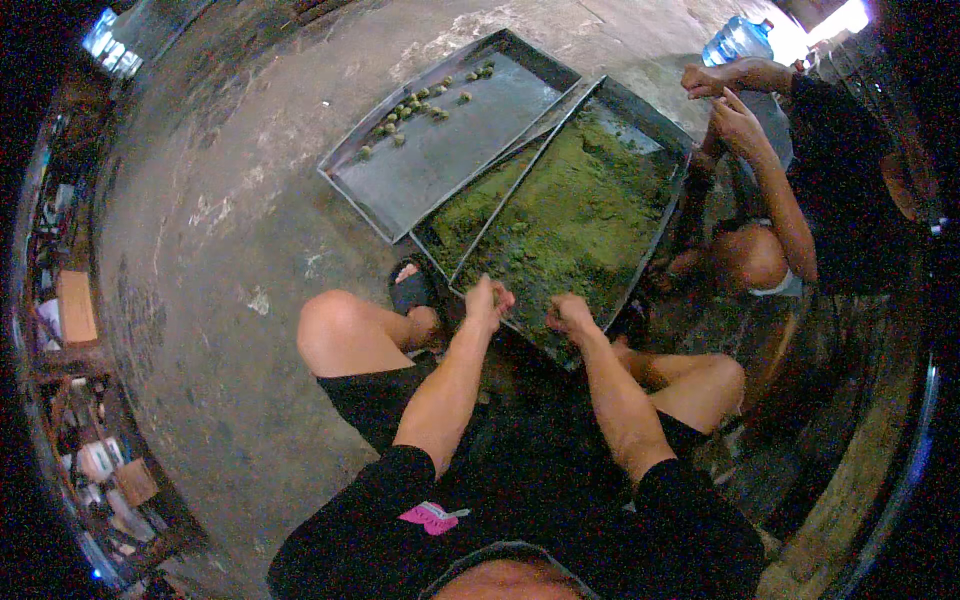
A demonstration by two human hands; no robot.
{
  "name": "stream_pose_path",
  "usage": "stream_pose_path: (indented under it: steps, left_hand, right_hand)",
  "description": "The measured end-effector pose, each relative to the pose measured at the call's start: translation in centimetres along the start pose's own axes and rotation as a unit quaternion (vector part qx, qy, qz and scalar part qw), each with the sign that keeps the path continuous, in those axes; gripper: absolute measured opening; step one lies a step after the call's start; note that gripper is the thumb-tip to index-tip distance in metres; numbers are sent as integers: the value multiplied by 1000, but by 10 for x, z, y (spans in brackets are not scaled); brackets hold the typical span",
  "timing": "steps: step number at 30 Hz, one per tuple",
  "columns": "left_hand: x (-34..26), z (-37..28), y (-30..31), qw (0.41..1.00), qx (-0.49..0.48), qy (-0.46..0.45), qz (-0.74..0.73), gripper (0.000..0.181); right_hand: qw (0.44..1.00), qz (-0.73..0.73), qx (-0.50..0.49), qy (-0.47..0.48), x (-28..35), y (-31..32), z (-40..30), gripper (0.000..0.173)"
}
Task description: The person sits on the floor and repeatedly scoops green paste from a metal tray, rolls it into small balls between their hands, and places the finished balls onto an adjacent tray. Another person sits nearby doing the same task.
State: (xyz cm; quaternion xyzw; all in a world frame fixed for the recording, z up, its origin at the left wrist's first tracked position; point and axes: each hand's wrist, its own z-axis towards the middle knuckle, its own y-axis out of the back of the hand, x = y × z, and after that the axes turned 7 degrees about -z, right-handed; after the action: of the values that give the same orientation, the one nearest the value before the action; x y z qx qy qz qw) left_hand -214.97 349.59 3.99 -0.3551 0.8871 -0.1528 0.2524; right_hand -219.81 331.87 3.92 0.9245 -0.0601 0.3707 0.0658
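My left hand (pixel 489 301) hovers over the near left corner of a metal tray (pixel 527 181), its fingers curled. Over the near end of that tray is my right hand (pixel 570 315), also curled, close above the green powder (pixel 592 199). Whether either hand has anything inside it is hidden by the fingers. Loose and clumpy, the powder covers most of the tray floor. More of it lies in a strip along the left, beyond the tray's raised edge. Another metal tray (pixel 457 146) farther left carries several small round greenish balls (pixel 406 112), mostly along its far left side.
At the right sits another person (pixel 847 187), both hands raised near the tray's far right corner. A blue plastic water bottle (pixel 739 41) stands behind. Concrete floor (pixel 225 247) spreads to the left, bordered by shelves with a cardboard box (pixel 77 306) and clutter.
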Motion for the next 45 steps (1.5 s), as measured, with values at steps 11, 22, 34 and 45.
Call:
stream_pose_path:
  steps: [11,22,34,45]
  left_hand:
    - [-111,-11,-11,977,54,-209,-1,53]
    - [-50,46,25,967,-224,-51,108,48]
    - [-42,45,20,990,-134,-51,-6,29]
    - [-47,40,28,990,-132,-30,25,28]
  right_hand:
    - [832,-510,-157,152,63,-36,91,65]
    - [786,-558,-57,260,64,-26,156,51]
    - [822,-503,45,262,81,-85,141,45]
    - [741,-580,223,254,43,-117,83,29]
